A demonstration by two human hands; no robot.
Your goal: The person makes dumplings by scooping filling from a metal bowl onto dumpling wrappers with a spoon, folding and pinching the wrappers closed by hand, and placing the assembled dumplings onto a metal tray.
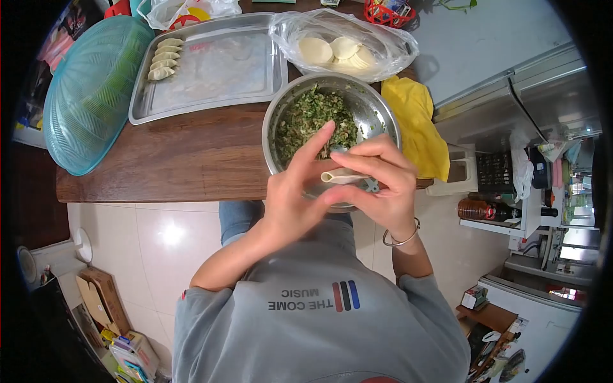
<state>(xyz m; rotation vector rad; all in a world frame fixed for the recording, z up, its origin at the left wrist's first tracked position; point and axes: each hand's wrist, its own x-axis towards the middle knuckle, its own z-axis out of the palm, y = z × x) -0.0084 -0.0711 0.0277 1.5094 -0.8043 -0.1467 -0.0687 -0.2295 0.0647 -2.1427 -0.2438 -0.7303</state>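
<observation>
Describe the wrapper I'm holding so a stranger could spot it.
On the wooden table is a metal bowl of filling. Above it, between left hand and right hand, is the wrapper, curled, one end open, unlike the dumplings on the tray.

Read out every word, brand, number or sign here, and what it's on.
"THE COME": upside down, on the grey short-sleeved T-shirt.
"MUSIC": upside down, same T-shirt.
Too small or blurred to read: any other print, such as on the brown bottle and the small items in the red openwork basket.
</observation>
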